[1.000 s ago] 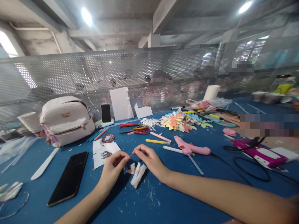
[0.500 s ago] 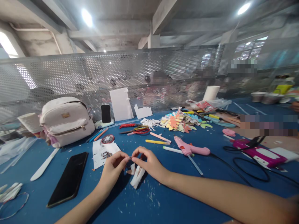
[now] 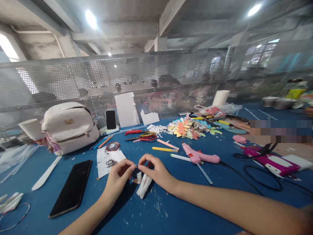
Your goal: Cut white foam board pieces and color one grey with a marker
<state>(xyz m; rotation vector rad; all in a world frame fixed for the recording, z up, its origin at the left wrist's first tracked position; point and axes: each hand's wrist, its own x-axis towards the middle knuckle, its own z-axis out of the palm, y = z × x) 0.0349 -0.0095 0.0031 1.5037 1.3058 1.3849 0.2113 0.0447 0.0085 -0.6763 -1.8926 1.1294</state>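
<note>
My left hand (image 3: 120,172) and my right hand (image 3: 156,171) meet fingertip to fingertip above the blue table. Thumb and forefinger of each are pinched together around something tiny, too small to name. Just below my right hand lies a white folded paper piece (image 3: 143,186), with a small brown scrap (image 3: 135,180) beside it. Left of my left hand is a white paper sheet (image 3: 102,163) bearing a heap of dark bits (image 3: 111,162) and a round red-rimmed dish (image 3: 112,146) of similar bits.
A black phone (image 3: 71,188) lies at left, near a white backpack (image 3: 69,129). Red-handled scissors (image 3: 148,138), markers (image 3: 164,149) and a pink glue gun (image 3: 199,155) with a cord lie beyond my hands. Coloured paper cutouts (image 3: 187,128) are piled behind. A person sits at far right.
Almost nothing differs. My hands keep the same pinch in the same spot, with only a very slight shift of the fingertips.
</note>
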